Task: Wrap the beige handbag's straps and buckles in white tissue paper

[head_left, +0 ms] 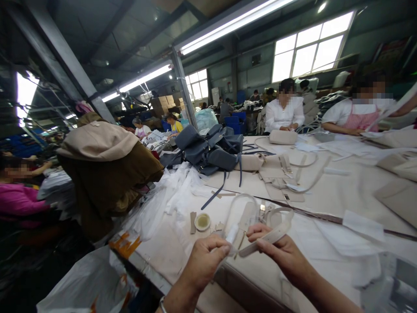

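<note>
Beige strap (279,229) is pinched in right grip (273,248), translucent film (232,233) in left grip (206,257).

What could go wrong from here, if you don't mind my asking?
The strap could slip, as the right hand seems to pinch it only between thumb and fingers. The open dish stands just beyond the left hand, so a knock might tip it; I cannot tell whether its yellowish contents are liquid.
</note>
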The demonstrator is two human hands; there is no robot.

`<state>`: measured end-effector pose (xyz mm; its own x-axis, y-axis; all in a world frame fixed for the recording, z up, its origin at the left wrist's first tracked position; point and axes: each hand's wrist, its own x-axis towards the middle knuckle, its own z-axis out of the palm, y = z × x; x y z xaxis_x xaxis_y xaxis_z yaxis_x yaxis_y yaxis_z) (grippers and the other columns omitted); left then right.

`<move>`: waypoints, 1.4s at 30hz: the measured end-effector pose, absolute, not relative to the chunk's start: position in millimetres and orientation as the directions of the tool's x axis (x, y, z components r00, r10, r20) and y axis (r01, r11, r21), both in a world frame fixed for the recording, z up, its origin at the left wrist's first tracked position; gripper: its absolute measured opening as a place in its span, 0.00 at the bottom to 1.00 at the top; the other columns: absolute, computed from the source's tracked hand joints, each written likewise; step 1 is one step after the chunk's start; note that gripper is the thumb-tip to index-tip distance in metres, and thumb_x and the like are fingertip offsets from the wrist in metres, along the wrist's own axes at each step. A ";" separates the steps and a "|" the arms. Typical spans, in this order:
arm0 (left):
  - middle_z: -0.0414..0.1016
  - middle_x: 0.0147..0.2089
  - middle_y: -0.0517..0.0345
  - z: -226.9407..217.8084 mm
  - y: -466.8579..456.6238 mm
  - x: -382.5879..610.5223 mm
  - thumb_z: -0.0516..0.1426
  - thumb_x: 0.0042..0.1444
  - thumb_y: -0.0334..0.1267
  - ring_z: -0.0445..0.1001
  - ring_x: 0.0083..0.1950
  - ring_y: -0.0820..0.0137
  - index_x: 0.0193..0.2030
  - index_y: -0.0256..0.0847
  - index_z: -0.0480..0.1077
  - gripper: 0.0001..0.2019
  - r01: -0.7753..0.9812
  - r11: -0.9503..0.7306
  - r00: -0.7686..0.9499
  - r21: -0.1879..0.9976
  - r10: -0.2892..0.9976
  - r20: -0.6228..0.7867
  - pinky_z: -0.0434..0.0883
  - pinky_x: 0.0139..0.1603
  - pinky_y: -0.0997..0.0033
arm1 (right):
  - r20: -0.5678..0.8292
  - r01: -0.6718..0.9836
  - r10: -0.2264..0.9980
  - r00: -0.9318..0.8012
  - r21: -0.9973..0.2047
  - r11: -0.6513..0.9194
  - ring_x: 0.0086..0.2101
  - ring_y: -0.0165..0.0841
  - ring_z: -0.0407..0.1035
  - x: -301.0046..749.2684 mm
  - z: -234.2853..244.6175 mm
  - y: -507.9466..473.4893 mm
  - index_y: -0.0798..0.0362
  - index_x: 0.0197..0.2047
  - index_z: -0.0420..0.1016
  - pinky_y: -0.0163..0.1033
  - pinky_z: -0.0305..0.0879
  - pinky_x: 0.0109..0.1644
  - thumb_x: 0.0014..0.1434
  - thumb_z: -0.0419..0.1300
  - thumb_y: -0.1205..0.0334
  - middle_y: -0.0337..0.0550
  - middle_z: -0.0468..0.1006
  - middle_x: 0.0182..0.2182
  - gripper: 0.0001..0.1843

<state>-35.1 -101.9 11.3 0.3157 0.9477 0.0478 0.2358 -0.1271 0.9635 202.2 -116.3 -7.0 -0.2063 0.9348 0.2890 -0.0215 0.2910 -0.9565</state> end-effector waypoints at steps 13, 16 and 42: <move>0.78 0.35 0.54 19.1 -102.7 -25.3 0.61 0.57 0.42 0.74 0.42 0.65 0.32 0.38 0.80 0.11 0.261 -0.162 0.363 0.951 0.930 0.059 0.67 0.46 0.69 | 0.461 0.133 0.859 -0.224 -0.859 0.495 0.47 0.38 0.71 201.6 13.2 -113.3 0.47 0.43 0.81 0.43 0.67 0.54 0.66 0.58 0.55 0.47 0.74 0.45 0.11; 0.80 0.39 0.53 17.3 -103.5 -28.6 0.60 0.59 0.43 0.76 0.45 0.63 0.39 0.39 0.81 0.11 0.269 -0.154 0.373 0.951 0.927 0.044 0.68 0.49 0.68 | 0.465 0.185 0.853 -0.238 -0.841 0.509 0.48 0.37 0.71 204.7 12.5 -111.6 0.47 0.43 0.81 0.43 0.67 0.55 0.67 0.57 0.56 0.46 0.74 0.45 0.11; 0.82 0.39 0.56 16.4 -104.7 -24.9 0.59 0.59 0.42 0.77 0.45 0.64 0.38 0.43 0.82 0.10 0.298 -0.173 0.343 0.939 0.937 0.064 0.69 0.49 0.69 | 0.520 0.202 0.817 -0.248 -0.797 0.569 0.46 0.39 0.73 211.7 22.4 -115.3 0.48 0.43 0.82 0.44 0.71 0.53 0.65 0.58 0.58 0.48 0.76 0.44 0.11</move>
<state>-24.9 -104.7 16.4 0.3427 0.9372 0.0643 0.2977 -0.1732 0.9388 211.7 -115.3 22.4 -0.2485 0.8173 0.5199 0.2018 0.5686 -0.7974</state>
